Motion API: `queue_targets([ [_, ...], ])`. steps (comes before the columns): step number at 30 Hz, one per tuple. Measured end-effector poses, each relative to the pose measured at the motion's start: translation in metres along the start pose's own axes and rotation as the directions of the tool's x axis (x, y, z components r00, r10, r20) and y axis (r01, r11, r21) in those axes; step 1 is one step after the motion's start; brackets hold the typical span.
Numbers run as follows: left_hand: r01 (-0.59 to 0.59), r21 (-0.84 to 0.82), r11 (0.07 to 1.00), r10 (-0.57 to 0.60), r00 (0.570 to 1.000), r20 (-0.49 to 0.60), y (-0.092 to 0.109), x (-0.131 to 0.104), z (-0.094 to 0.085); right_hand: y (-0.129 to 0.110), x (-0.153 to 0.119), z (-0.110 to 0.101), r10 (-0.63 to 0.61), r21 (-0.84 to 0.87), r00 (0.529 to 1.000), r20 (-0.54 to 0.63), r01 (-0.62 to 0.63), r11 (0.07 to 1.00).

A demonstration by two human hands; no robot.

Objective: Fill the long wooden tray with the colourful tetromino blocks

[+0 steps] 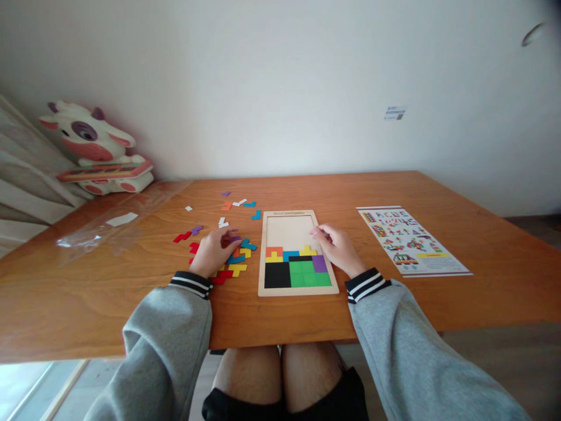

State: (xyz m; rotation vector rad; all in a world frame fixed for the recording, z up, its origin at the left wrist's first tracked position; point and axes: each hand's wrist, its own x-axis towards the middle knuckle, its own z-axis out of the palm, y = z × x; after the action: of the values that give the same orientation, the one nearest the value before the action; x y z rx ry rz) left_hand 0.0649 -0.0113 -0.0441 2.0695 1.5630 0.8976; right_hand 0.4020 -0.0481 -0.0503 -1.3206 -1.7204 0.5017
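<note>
Polyomino pieces half-fill the wooden tray beside the right hand, fingertips together; left hand's grip unclear; rim lettering illegible

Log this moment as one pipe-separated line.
left hand: at loose pieces | right hand: at right rim of wooden tray | wooden tray: near part filled, far part bare | printed sheet: right of wooden tray

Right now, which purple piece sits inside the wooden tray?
The purple piece against the wooden tray's right side, bordering the green area; the other visible purple pieces are outside, left of the tray.
</note>
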Motion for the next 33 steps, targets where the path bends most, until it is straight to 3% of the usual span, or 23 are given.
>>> queue_targets([
  [5, -0.024, -0.020, 1.000, 0.023, 0.999, -0.040, 0.007, -0.003, 0.000, 0.000, 0.000, 0.000, 0.012, -0.008, 1.000, 0.003, -0.012, 1.000],
  [10, -0.157, 0.018, 0.987, 0.158, 0.977, -0.145, 0.029, -0.008, 0.001, 0.000, 0.001, 0.000, 0.003, 0.006, 1.000, 0.007, -0.003, 1.000],
  [16, -0.301, 0.027, 0.953, 0.295, 0.912, -0.286, 0.064, -0.008, 0.026, 0.000, 0.002, 0.001, -0.008, -0.002, 1.000, 0.008, 0.008, 1.000],
  [23, -0.497, -0.121, 0.859, 0.480, 0.865, -0.147, 0.093, -0.009, 0.056, -0.008, 0.000, 0.001, -0.007, 0.046, 1.000, 0.014, 0.007, 0.999],
  [26, -0.549, -0.151, 0.822, 0.542, 0.836, -0.085, 0.095, -0.011, 0.064, -0.014, -0.002, 0.003, 0.001, 0.155, 0.997, 0.082, -0.014, 0.988],
  [29, -0.572, -0.169, 0.803, 0.566, 0.820, -0.086, 0.094, -0.013, 0.071, -0.018, -0.004, 0.004, -0.018, 0.268, 0.984, 0.178, -0.031, 0.963],
  [33, -0.588, -0.160, 0.793, 0.585, 0.808, -0.073, 0.093, -0.015, 0.074, -0.019, -0.003, 0.004, -0.004, 0.339, 0.976, 0.220, -0.072, 0.938],
])
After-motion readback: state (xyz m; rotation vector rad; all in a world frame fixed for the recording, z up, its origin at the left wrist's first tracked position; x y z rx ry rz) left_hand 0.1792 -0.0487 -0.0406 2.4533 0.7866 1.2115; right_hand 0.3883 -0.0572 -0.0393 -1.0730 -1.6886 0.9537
